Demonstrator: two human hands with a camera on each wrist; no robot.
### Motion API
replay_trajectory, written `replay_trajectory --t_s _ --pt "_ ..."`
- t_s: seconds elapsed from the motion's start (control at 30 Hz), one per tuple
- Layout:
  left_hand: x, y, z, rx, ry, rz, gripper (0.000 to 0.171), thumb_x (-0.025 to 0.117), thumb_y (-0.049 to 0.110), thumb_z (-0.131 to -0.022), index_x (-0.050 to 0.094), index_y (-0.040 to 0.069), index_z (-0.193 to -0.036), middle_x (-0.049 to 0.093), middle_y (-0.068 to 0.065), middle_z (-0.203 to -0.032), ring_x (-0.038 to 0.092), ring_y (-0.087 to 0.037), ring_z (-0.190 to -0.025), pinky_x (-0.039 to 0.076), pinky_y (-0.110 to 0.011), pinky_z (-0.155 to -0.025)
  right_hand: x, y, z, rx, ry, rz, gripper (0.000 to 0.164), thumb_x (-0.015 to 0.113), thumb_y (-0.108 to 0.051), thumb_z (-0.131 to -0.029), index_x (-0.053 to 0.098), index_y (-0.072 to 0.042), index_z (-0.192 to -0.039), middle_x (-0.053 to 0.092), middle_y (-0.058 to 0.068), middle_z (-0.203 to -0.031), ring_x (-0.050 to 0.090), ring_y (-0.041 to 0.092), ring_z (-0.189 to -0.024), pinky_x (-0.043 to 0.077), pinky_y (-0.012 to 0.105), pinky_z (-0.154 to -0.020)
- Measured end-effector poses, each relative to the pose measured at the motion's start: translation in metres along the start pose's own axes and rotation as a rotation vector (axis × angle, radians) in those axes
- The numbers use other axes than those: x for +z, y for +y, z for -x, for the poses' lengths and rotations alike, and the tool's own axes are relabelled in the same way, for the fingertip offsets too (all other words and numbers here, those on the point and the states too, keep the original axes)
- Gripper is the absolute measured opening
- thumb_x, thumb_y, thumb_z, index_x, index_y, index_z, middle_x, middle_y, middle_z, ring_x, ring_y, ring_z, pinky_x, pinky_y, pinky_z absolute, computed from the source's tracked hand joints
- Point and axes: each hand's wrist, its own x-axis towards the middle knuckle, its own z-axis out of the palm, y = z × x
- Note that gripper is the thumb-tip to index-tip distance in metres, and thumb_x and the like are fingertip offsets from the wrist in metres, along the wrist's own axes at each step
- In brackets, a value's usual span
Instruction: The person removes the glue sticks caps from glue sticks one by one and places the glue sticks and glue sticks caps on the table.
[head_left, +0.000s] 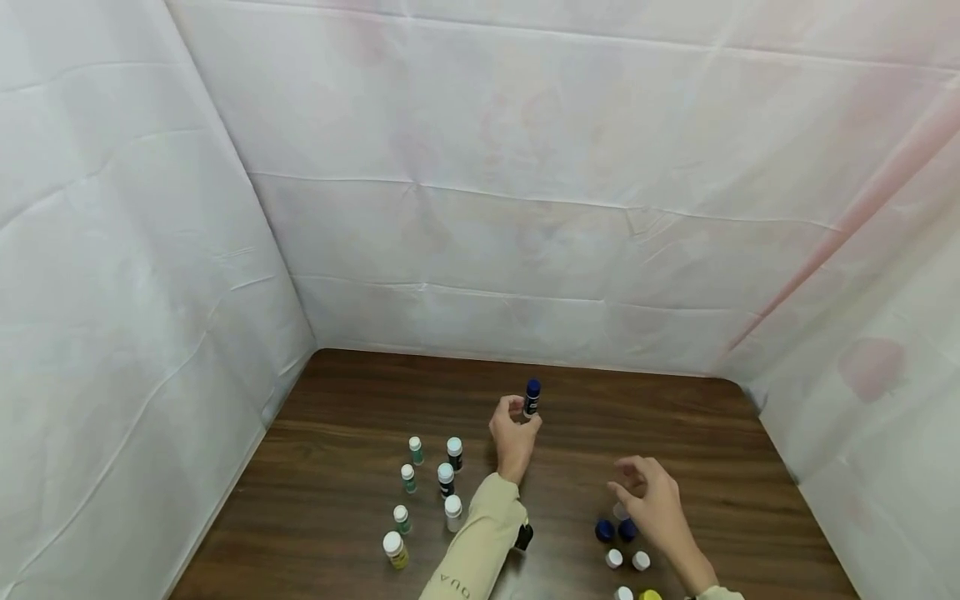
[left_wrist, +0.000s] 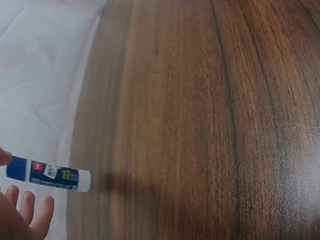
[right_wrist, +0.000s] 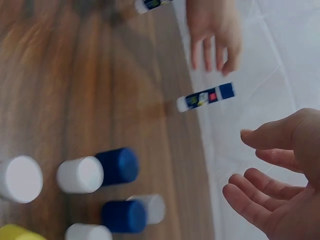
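A glue stick [head_left: 532,400] with a blue cap, dark blue label and white base stands upright near the back of the table. My left hand [head_left: 514,433] is around it with thumb and fingers spread; the right wrist view shows a gap between that hand and the glue stick [right_wrist: 206,97]. In the left wrist view, a fingertip lies beside the blue cap [left_wrist: 17,168]. My right hand [head_left: 655,504] hovers over loose caps at the right, fingers apart and nothing between them. Nearest to it are blue caps [head_left: 604,530] and a whitish cap [right_wrist: 151,208].
Left of my left forearm stand several white-topped containers, among them a dark-labelled one [head_left: 446,481], a green one [head_left: 408,478] and a yellowish one [head_left: 395,550]. White caps [head_left: 614,558] and a yellow cap [head_left: 650,595] lie toward the front right. White cloth [head_left: 480,250] surrounds the table [head_left: 352,392].
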Motion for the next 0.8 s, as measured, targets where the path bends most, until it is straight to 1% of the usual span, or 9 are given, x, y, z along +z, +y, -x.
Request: replay_trajectory --t_s 0.07,0.17,0.23,0.37,0.53,0.67,0.8 --pt "0.003 -0.003 -0.001 0.001 -0.013 0.023 0.032 0.069 -0.007 -0.066 0.061 -0.005 -0.097 0.063 -0.022 -0.097 0.058 -0.039 -0.091 0.051 -0.043 -0.068 -0.002 -0.008 -0.002 -0.014 0.005 -0.015 0.031 0.078 0.008 -0.069 0.065 -0.003 -0.095 0.057 0.006 -0.087 0.061 0.022 -0.073 0.054 0.022 -0.06" --pt "0.007 -0.009 -0.004 0.008 -0.012 0.044 0.033 0.068 -0.009 -0.066 0.06 -0.006 -0.098 0.062 -0.023 -0.097 0.057 -0.041 -0.091 0.049 -0.052 -0.074 -0.005 -0.02 -0.004 -0.049 0.001 -0.048 0.032 0.078 0.008 -0.069 0.065 -0.002 -0.097 0.057 0.006 -0.089 0.061 0.025 -0.074 0.054 0.021 -0.061" --pt "0.009 -0.011 -0.005 -0.001 -0.009 0.051 0.034 0.068 -0.011 -0.066 0.06 -0.007 -0.099 0.062 -0.023 -0.097 0.056 -0.041 -0.091 0.046 -0.054 -0.078 -0.006 -0.026 -0.005 -0.079 0.0 -0.068 0.032 0.078 0.008 -0.07 0.065 -0.003 -0.097 0.057 0.005 -0.089 0.061 0.025 -0.074 0.054 0.022 -0.061" --pt "0.016 -0.015 -0.006 -0.022 -0.02 0.044 0.034 0.069 -0.011 -0.066 0.06 -0.006 -0.099 0.062 -0.022 -0.096 0.056 -0.041 -0.09 0.045 -0.053 -0.082 -0.01 -0.036 -0.006 -0.111 0.008 -0.093 0.034 0.078 0.007 -0.07 0.065 -0.005 -0.098 0.058 0.004 -0.089 0.062 0.024 -0.074 0.055 0.023 -0.061" --pt "0.021 -0.02 -0.008 -0.017 -0.035 0.025 0.035 0.071 -0.01 -0.066 0.06 -0.004 -0.099 0.063 -0.02 -0.096 0.057 -0.038 -0.091 0.045 -0.052 -0.083 -0.013 -0.046 -0.006 -0.102 0.007 -0.109 0.035 0.078 0.006 -0.07 0.065 -0.006 -0.1 0.058 0.002 -0.09 0.062 0.023 -0.074 0.055 0.025 -0.06" --pt "0.019 -0.026 -0.01 -0.016 -0.04 -0.01 0.037 0.073 -0.009 -0.065 0.06 -0.003 -0.1 0.063 -0.018 -0.097 0.057 -0.036 -0.091 0.046 -0.051 -0.083 -0.01 -0.054 -0.006 -0.089 -0.014 -0.124 0.035 0.078 0.005 -0.071 0.065 -0.008 -0.1 0.057 0.001 -0.09 0.061 0.02 -0.075 0.054 0.024 -0.061" --pt "0.015 -0.031 -0.013 -0.03 -0.043 -0.055 0.041 0.074 -0.009 -0.064 0.061 -0.001 -0.102 0.064 -0.016 -0.097 0.057 -0.034 -0.092 0.046 -0.049 -0.083 -0.005 -0.061 -0.009 -0.095 -0.054 -0.142 0.036 0.078 0.003 -0.072 0.065 -0.011 -0.102 0.058 0.0 -0.093 0.061 0.022 -0.076 0.054 0.025 -0.061"
